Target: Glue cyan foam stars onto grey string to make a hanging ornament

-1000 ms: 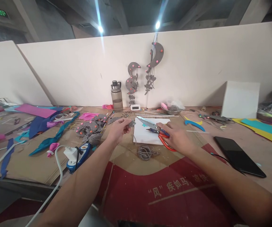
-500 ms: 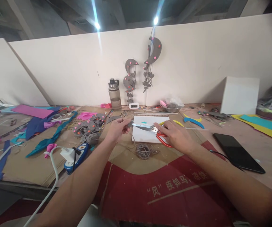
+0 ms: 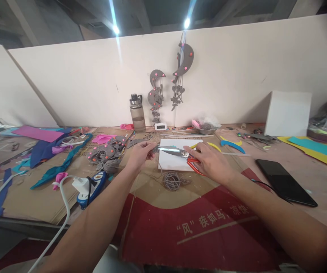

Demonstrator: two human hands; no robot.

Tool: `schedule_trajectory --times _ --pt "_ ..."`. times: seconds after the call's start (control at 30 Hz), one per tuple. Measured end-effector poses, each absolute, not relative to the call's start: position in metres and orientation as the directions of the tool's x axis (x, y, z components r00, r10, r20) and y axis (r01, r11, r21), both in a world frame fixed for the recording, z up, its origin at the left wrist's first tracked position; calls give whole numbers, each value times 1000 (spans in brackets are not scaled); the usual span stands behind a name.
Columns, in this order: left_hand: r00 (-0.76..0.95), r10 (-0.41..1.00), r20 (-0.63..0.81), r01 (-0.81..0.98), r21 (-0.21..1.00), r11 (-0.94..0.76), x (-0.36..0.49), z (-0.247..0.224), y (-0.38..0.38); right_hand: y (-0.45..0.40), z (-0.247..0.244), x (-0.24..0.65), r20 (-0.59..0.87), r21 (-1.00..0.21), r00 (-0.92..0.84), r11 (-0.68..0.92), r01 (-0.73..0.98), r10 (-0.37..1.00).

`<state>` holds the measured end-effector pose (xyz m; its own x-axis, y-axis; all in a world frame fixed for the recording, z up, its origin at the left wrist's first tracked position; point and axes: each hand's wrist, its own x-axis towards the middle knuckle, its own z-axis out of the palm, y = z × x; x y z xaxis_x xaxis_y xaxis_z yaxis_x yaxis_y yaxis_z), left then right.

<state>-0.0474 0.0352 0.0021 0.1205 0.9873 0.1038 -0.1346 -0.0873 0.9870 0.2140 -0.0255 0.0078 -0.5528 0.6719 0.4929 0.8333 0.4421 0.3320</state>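
Observation:
My left hand is pinched closed on a small grey piece, mostly hidden by the fingers; whether it is felt or cord I cannot tell. My right hand grips scissors with red handles. Their tips point left and reach the grey piece at my left fingertips. Beneath the blades lies a white sheet. In front of it, on the cardboard, rests a loose coil of grey cord.
Left of the hands are grey pieces with pink dots, a ball of grey yarn and a blue power strip. A bottle and a small white clock stand behind. A black phone lies at right.
The scissor blades have drawn closer together at the grey piece. Both hands hold nearly the same place, and the whole view has shifted slightly.

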Motion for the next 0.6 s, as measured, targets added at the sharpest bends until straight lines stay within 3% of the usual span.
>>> schedule_trajectory --times 0.6 --pt "120 989 84 -157 986 -64 -46 5 33 -26 7 216 489 390 -577 428 816 655"
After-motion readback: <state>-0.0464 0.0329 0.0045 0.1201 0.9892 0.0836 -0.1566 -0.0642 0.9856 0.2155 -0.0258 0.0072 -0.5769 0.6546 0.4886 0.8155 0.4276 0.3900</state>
